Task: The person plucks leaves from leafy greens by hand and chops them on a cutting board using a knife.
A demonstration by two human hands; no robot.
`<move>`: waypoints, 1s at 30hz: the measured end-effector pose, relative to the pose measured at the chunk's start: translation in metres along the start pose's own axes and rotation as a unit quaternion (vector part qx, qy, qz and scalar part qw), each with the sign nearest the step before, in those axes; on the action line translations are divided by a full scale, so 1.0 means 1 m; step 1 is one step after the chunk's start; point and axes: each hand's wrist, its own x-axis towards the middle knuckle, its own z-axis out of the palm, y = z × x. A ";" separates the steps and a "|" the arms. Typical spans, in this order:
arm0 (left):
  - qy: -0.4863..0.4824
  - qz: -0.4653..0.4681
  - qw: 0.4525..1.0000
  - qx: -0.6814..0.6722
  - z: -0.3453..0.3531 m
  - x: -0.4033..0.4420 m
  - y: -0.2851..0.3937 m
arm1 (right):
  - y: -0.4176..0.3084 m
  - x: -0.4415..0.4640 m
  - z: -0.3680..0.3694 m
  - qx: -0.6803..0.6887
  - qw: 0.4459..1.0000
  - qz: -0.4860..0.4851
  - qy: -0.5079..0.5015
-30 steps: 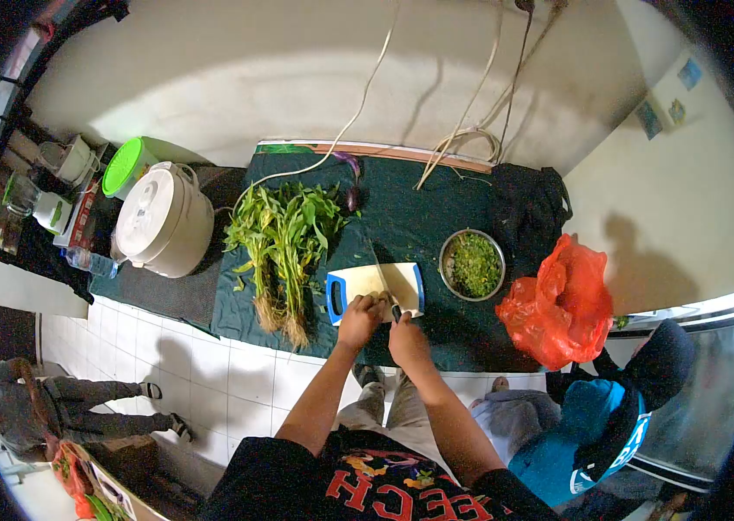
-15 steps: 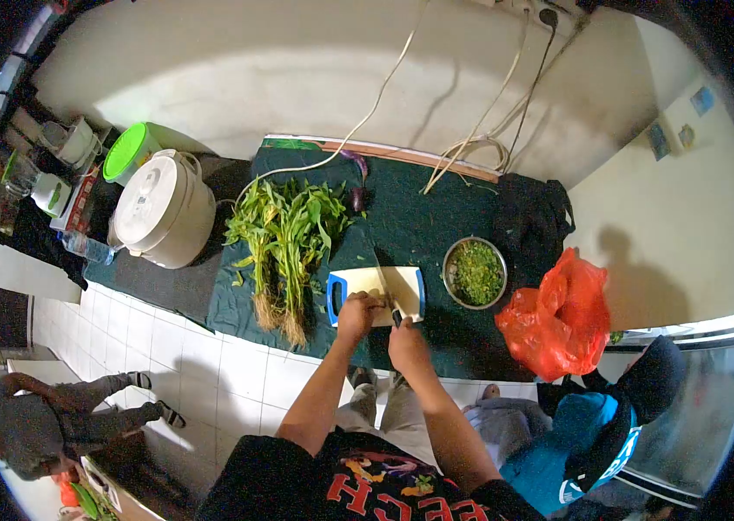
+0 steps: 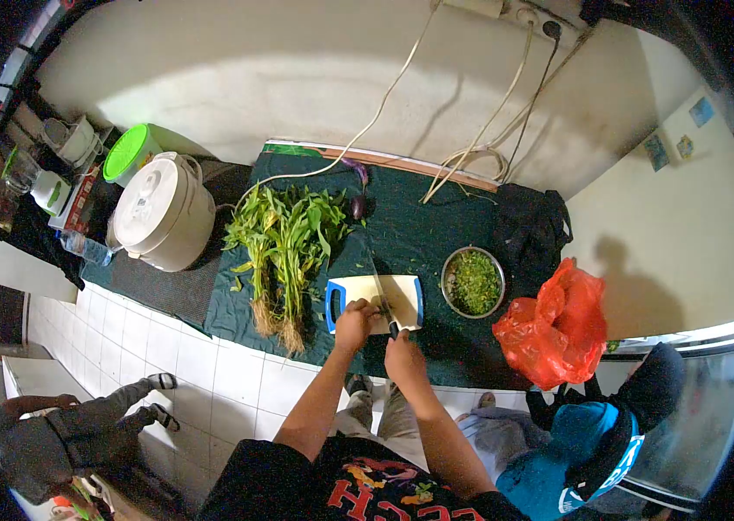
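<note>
A knife [image 3: 383, 295] with a black handle is in my right hand [image 3: 404, 354], its blade over the blue-edged white cutting board [image 3: 402, 298]. My left hand [image 3: 357, 325] is closed on the board, left of the blade, pressing on something small that I cannot make out. Left of the board lie leafy greens [image 3: 290, 234] with roots towards me. To the right stands a metal bowl [image 3: 474, 281] of chopped greens. Behind the board rests a purple eggplant [image 3: 358, 206].
A red plastic bag [image 3: 555, 326] sits at the table's right, a black bag [image 3: 534, 219] behind it. A rice cooker [image 3: 165, 211] stands left. One person [image 3: 575, 447] is close on my right, another [image 3: 80, 434] at the far left. Cords hang behind.
The knife and my right hand have shifted slightly towards me relative to the board. The person at the left has changed posture. The whole view has shifted a little.
</note>
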 end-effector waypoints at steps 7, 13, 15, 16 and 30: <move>0.091 0.120 0.988 0.028 0.005 -0.015 0.001 | 0.003 -0.023 0.017 -0.041 0.998 0.041 -0.013; 0.017 0.054 0.998 -0.020 0.004 -0.005 -0.006 | -0.001 0.008 -0.005 -0.022 1.000 -0.001 -0.016; 0.005 0.035 0.999 -0.018 0.006 -0.001 -0.009 | -0.003 -0.003 -0.006 -0.017 1.000 0.002 -0.014; -0.003 0.009 1.000 -0.029 0.006 0.000 -0.009 | 0.000 -0.010 -0.002 -0.013 1.000 0.005 -0.013; 0.012 -0.015 1.000 -0.009 -0.001 0.004 0.001 | 0.000 -0.015 0.001 -0.026 0.999 0.014 -0.039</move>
